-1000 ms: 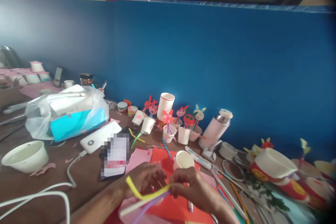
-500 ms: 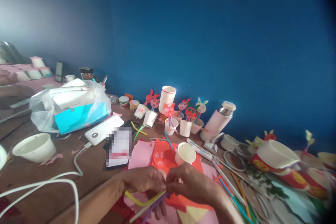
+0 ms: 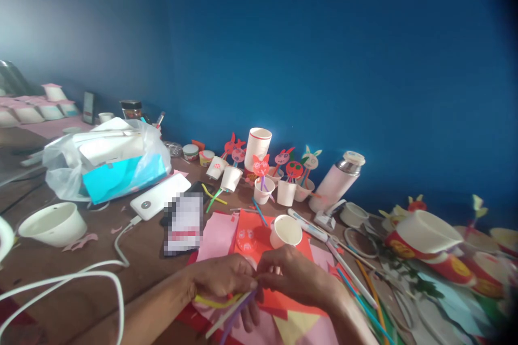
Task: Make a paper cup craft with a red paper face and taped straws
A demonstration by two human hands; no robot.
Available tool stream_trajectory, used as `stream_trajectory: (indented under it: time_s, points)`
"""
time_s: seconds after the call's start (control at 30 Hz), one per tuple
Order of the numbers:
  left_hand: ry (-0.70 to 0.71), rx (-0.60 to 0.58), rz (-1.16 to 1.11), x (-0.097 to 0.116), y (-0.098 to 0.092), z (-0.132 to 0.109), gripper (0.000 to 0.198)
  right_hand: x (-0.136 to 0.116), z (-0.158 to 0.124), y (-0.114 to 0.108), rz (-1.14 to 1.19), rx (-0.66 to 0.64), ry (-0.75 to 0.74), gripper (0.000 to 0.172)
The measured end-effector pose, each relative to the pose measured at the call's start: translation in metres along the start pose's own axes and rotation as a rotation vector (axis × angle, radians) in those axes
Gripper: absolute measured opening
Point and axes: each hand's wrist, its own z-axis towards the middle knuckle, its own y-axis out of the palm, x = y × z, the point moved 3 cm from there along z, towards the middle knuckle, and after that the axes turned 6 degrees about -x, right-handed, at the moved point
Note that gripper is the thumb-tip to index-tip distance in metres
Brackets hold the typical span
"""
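Yellow shows first from the left: a yellow strip curves below the left hand, over pink paper on the table. Next to it run a straighter pale strip and a purple strip, their upper ends meeting near the left thumb — that hand looks closed around the strips. All three seem very light and pliable, easily bent and apt to slip if pinched loosely; where the ends meet looks the best place to hold, since the free tails would likely flop. The right hand, above red paper, reaches there with fingertips drawn narrow — whether it grips, I cannot tell. Farther right lies a blue strip, probably just as light.
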Motion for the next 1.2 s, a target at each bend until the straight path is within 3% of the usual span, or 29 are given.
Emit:
stream_trajectory:
  time_s: [0.4, 0.73, 0.93, 1.2]
  points:
    - [0.045, 0.049, -0.012, 0.0, -0.004, 0.001, 0.028, -0.004, 0.0, -0.004, 0.008, 0.076, 0.011, 0.018]
    - [0.188, 0.224, -0.124, 0.014, -0.009, -0.006, 0.03, 0.0, 0.001, -0.013, 0.219, 0.322, -0.034, 0.027]
    - [0.253, 0.266, -0.122, 0.017, -0.013, -0.007, 0.026, -0.002, 0.001, -0.003, 0.164, 0.237, -0.097, 0.039]
    - [0.29, 0.322, -0.194, 0.016, -0.014, -0.005, 0.019, 0.001, 0.001, 0.003, 0.144, 0.195, -0.059, 0.047]
